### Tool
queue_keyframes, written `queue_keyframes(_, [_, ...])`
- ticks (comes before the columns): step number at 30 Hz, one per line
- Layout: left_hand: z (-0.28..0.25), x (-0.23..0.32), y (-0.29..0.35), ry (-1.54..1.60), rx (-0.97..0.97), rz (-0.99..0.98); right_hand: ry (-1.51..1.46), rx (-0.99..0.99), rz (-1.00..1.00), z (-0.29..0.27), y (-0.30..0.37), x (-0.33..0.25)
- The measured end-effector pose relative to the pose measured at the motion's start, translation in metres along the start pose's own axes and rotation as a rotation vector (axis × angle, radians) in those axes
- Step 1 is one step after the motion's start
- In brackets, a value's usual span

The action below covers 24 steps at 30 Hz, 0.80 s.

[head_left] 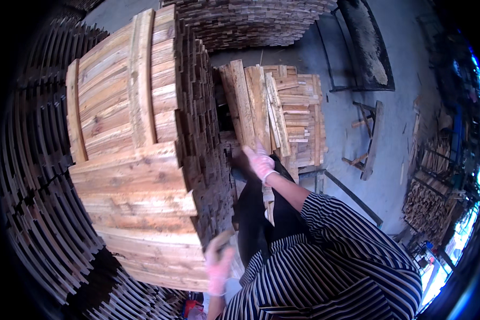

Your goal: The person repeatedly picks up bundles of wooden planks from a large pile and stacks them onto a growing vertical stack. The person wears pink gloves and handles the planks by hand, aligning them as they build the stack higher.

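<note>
My left hand [218, 266], in a pink-and-white glove, is beside the near right edge of a tall stack of wooden boards [138, 208]. Motion blurs it, but its fingers look curved and apart, with nothing clearly held. My right hand [260, 164], gloved alike, reaches forward over my dark-trousered legs. Its fingers are spread at the near ends of several loose wooden slats [258, 101]; whether they touch the wood I cannot tell. Those slats lie lengthwise on a lower pile of boards [302, 120]. Across the top of the tall stack runs a long wooden batten [141, 80].
Dense stacks of thin wood [42, 213] line the left side, and another stack [250, 24] stands at the back. To the right on the grey floor are a wooden trestle [372, 138] and a dark metal-framed piece [365, 45]. Bundled sticks [429, 205] sit farther right.
</note>
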<state>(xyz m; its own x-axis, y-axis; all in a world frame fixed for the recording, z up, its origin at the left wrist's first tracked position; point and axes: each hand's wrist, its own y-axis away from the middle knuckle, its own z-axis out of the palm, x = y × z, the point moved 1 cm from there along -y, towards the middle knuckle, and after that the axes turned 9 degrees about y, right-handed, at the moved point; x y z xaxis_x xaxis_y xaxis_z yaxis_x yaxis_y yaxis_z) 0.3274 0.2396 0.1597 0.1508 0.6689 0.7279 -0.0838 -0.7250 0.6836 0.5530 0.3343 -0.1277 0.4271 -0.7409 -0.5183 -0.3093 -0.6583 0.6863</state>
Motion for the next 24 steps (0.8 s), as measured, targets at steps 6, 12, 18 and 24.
queue_keyframes(6, [0.108,-0.194,-0.254,0.101,-0.077,-0.199,0.220,-0.191,0.176,-0.033,-0.087,0.119])
queue_keyframes(12, [0.153,-0.211,-0.494,0.174,0.157,-0.125,0.266,-0.098,0.110,-0.010,-0.205,0.155])
queue_keyframes(18, [0.132,-0.303,-0.568,0.298,0.226,-0.127,-0.072,-0.068,0.185,0.058,-0.229,0.126])
queue_keyframes(24, [0.139,-0.284,-0.571,0.384,-0.037,-0.310,-0.140,-0.196,0.279,0.065,-0.241,0.153])
